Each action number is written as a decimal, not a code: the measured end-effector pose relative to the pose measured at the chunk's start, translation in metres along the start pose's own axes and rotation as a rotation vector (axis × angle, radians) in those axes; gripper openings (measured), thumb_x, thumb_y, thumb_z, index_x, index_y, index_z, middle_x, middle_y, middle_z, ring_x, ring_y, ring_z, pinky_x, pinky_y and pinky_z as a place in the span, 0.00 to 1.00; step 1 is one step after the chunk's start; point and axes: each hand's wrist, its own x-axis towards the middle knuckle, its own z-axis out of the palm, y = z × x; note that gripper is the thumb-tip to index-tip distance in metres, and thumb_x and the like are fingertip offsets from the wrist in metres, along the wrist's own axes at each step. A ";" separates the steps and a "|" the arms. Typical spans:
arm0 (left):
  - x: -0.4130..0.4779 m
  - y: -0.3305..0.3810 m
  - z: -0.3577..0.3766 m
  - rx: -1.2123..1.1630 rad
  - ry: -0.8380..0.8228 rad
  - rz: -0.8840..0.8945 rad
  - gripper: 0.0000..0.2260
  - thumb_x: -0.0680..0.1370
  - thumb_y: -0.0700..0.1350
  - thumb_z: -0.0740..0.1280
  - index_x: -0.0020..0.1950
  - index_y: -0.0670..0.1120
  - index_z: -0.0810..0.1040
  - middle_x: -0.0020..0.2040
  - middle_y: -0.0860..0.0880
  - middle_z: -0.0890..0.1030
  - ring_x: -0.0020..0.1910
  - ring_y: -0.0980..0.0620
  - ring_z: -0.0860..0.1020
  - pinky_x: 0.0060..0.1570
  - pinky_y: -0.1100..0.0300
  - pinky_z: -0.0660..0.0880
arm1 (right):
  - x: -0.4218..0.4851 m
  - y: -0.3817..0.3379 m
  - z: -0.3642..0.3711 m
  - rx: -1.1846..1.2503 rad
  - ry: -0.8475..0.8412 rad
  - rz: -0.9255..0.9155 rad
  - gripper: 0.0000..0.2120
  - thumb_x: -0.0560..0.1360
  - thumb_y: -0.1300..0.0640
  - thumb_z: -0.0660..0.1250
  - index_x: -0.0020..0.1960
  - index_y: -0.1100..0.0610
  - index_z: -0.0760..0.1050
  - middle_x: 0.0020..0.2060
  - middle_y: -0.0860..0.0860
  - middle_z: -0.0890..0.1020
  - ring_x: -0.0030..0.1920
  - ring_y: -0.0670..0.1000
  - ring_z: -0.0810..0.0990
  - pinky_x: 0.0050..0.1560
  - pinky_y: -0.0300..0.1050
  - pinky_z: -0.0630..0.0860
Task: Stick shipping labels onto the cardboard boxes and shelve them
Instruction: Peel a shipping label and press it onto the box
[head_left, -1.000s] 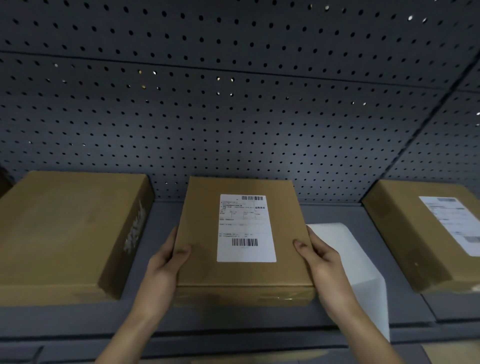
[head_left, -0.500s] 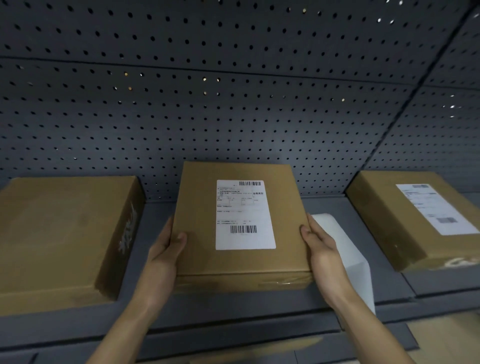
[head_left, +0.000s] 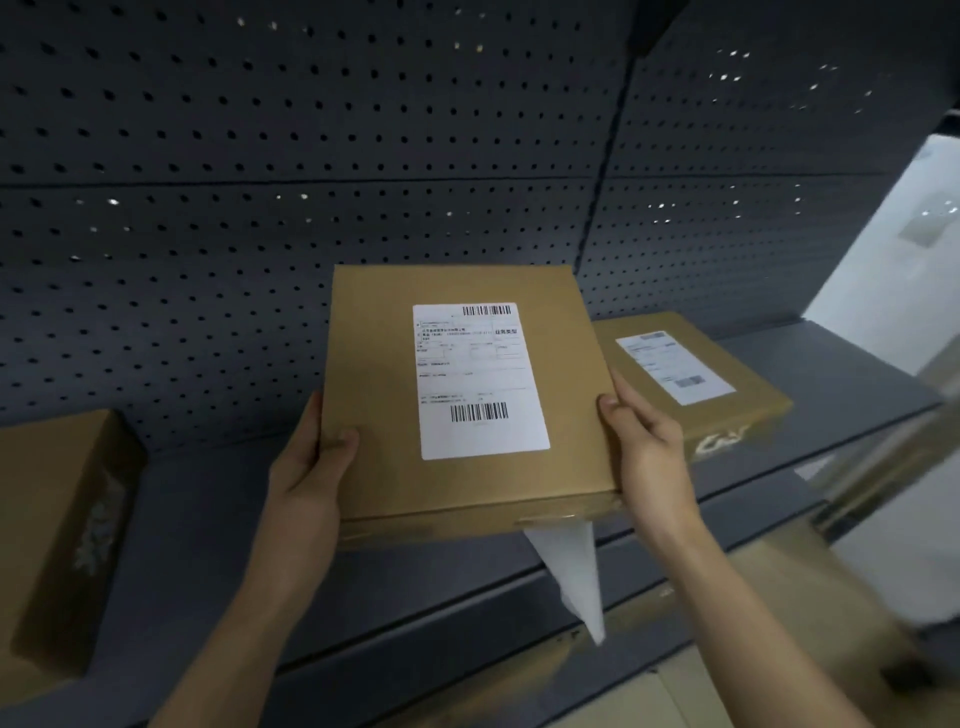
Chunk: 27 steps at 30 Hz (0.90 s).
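A flat cardboard box (head_left: 379, 395) with a white shipping label (head_left: 480, 382) on top is held above the dark grey shelf (head_left: 208, 519). My left hand (head_left: 306, 473) grips its left edge, thumb on top. At the right edge my right hand (head_left: 649, 447) grips the box, and a white sheet of backing paper (head_left: 571, 577) hangs below the box beside that hand. A second labelled box (head_left: 727, 410) lies on the shelf just to the right, partly hidden behind the held box.
Another cardboard box (head_left: 57, 540) sits on the shelf at far left. A perforated dark back panel (head_left: 260, 208) rises behind. The shelf's front edge (head_left: 467, 639) runs diagonally below my arms. A pale wall (head_left: 909, 249) shows at right.
The box has come up off the shelf and shifted right, now overlapping the right-hand labelled box. Both hands keep their grip. The view has swung to the right.
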 end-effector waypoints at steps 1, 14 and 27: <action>-0.005 0.000 0.013 0.000 -0.012 0.008 0.19 0.83 0.42 0.60 0.74 0.53 0.70 0.64 0.61 0.79 0.64 0.62 0.76 0.67 0.61 0.67 | -0.001 -0.004 -0.014 -0.003 0.005 -0.002 0.17 0.83 0.60 0.59 0.68 0.47 0.74 0.56 0.36 0.82 0.58 0.36 0.79 0.58 0.31 0.75; -0.074 -0.020 0.246 -0.009 -0.130 -0.011 0.19 0.83 0.42 0.59 0.72 0.58 0.69 0.54 0.69 0.81 0.53 0.69 0.79 0.50 0.74 0.74 | 0.005 -0.001 -0.261 -0.003 0.169 0.000 0.18 0.82 0.58 0.60 0.71 0.51 0.73 0.63 0.43 0.80 0.64 0.43 0.77 0.66 0.41 0.71; -0.020 -0.027 0.313 0.022 0.004 -0.008 0.16 0.83 0.43 0.61 0.69 0.57 0.73 0.58 0.63 0.82 0.57 0.64 0.79 0.62 0.63 0.73 | 0.114 -0.004 -0.294 -0.044 0.033 0.015 0.18 0.82 0.57 0.60 0.72 0.53 0.72 0.64 0.45 0.79 0.62 0.41 0.78 0.63 0.36 0.73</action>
